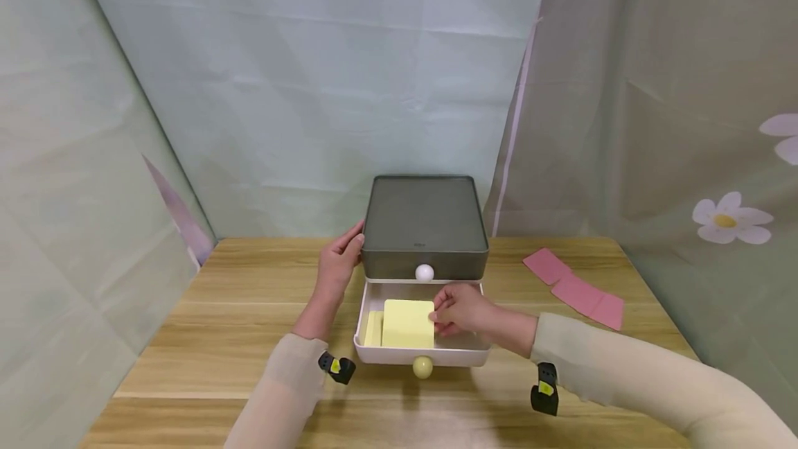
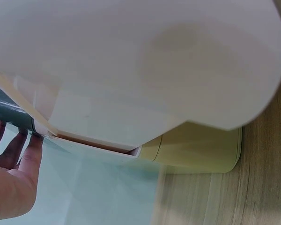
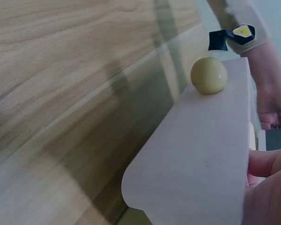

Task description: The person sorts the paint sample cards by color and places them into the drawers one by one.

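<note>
Item: small desktop drawer cabinet (image 1: pixel 424 227), dark grey shell with a flat top, standing at the far middle of a wooden table (image 1: pixel 249 338). Upper drawer shut, fitted with a white round knob (image 1: pixel 424 272). Lower drawer (image 1: pixel 421 352), white, pulled out toward the person, fitted with a yellow round knob (image 1: pixel 422 366) on its front; the same knob shows in the right wrist view (image 3: pixel 209 75) on the drawer's pale front panel. Contents of the open drawer: a pale yellow square card (image 1: pixel 408 323) lying over the middle, with a second yellow piece (image 1: pixel 373 328) showing just beside it at the left wall. Right hand (image 1: pixel 461 309): inside the open drawer at the right edge of the square card, fingers curled and pinching that edge. Left hand (image 1: pixel 339 260): flat against the left side of the cabinet's grey shell, fingers straight and touching it; the left wrist view shows the fingertips (image 2: pixel 35 140) meeting the dark edge. Both forearms in cream sleeves, each with a black and yellow wrist-mounted device. Other contents of the table: pink cards (image 1: pixel 576 288) lying overlapped near the right far corner, well apart from the cabinet. Surround: pale green fabric backdrop, with a flower print on the right panel.
</note>
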